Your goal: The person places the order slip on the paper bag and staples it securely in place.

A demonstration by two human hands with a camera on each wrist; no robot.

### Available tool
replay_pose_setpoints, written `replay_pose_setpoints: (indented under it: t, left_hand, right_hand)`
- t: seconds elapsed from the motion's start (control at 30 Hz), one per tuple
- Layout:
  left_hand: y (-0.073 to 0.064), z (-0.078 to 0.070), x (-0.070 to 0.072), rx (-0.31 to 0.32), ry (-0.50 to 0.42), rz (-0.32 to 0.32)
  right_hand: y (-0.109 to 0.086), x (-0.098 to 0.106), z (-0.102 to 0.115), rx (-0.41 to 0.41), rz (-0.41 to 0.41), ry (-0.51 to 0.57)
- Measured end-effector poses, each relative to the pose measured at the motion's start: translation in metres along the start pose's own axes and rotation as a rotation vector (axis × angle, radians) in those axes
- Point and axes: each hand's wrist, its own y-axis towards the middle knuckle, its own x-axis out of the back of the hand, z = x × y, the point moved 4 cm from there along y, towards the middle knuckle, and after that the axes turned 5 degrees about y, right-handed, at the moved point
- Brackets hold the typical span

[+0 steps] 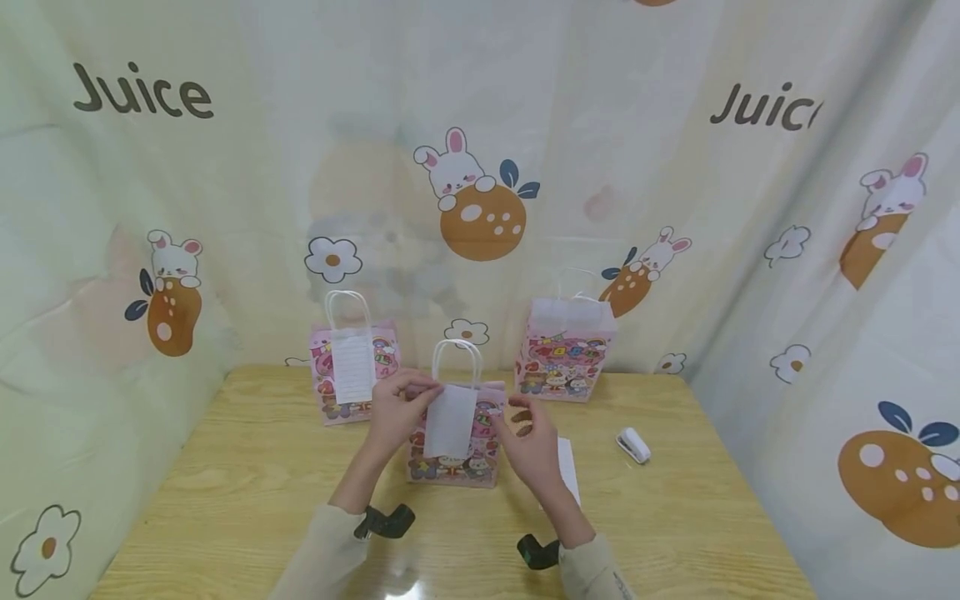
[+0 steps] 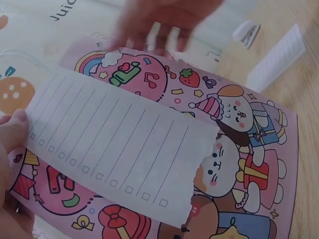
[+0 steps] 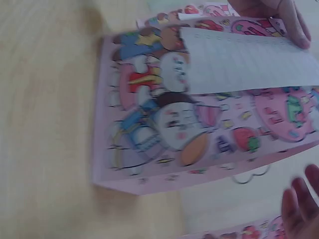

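Observation:
A pink cartoon paper gift bag with white handles stands upright at the middle of the table. Over its front hangs a narrow lined paper sheet with a column of small checkboxes and a torn lower edge. My left hand pinches the upper left part of this sheet at the bag's top, its thumb on the paper's face. My right hand is off the bag's right side, fingers spread and loosely bent, holding nothing.
A second pink bag with a lined sheet on its front stands back left. A third bag stands back right against the printed curtain. Right of my right hand are a loose lined sheet and a white stapler.

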Motion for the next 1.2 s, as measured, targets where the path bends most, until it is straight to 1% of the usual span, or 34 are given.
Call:
replay_pose_setpoints:
  t: [0.1,0.2,0.27,0.33,0.4,0.47,0.53,0.6,0.7,0.73,0.83,0.9,1.0,1.03,1.1,1.2]
  left_hand:
    - [0.000,0.002,0.000,-0.007,-0.013,-0.013]
    - [-0.001,0.001,0.000,-0.012,-0.014,-0.022]
    - [-0.001,0.000,-0.001,-0.012,-0.009,-0.024]
    - [-0.002,0.000,-0.001,0.010,-0.018,-0.022]
    - [-0.004,0.001,-0.002,0.070,-0.020,-0.019]
    - [-0.006,0.002,-0.001,0.152,-0.024,-0.009]
    - [-0.007,0.003,-0.001,0.228,-0.030,0.019]
    - [-0.007,0.003,0.000,0.259,-0.020,0.066]
    - [-0.003,0.003,0.000,0.240,-0.001,0.140]
    - [-0.002,0.002,0.001,0.231,0.003,0.160]
    - [0.001,0.003,0.002,0.217,0.023,0.193]
    - [0.001,0.003,0.002,0.219,0.022,0.200]
    - [0.000,0.004,0.003,0.213,0.033,0.193]
    - [0.000,0.003,0.004,0.206,0.037,0.190]
    - [-0.001,0.012,0.003,0.186,0.040,0.173]
    - [-0.005,0.014,0.003,0.146,0.035,0.161]
  right_hand:
    - [0.012,-0.001,0.013,0.083,0.025,-0.026]
    - [0.027,-0.006,0.022,0.129,0.075,-0.031]
    - [0.034,-0.010,0.024,0.126,0.101,-0.025]
    - [0.038,-0.014,0.023,0.101,0.119,0.005]
    - [0.039,-0.017,0.022,0.068,0.126,0.032]
    - [0.039,-0.020,0.022,0.042,0.135,0.056]
    - [0.037,-0.019,0.032,0.042,0.147,0.050]
    - [0.036,-0.018,0.042,0.051,0.170,0.049]
    - [0.038,-0.015,0.056,0.072,0.204,0.057]
    - [0.039,-0.015,0.058,0.075,0.213,0.067]
    - [0.040,-0.014,0.060,0.064,0.231,0.098]
    - [0.040,-0.013,0.060,0.052,0.237,0.109]
    - [0.040,-0.014,0.059,0.020,0.251,0.119]
    - [0.040,-0.014,0.058,0.013,0.252,0.116]
    - [0.040,-0.014,0.059,0.012,0.253,0.103]
    - [0.039,-0.013,0.060,0.016,0.273,0.077]
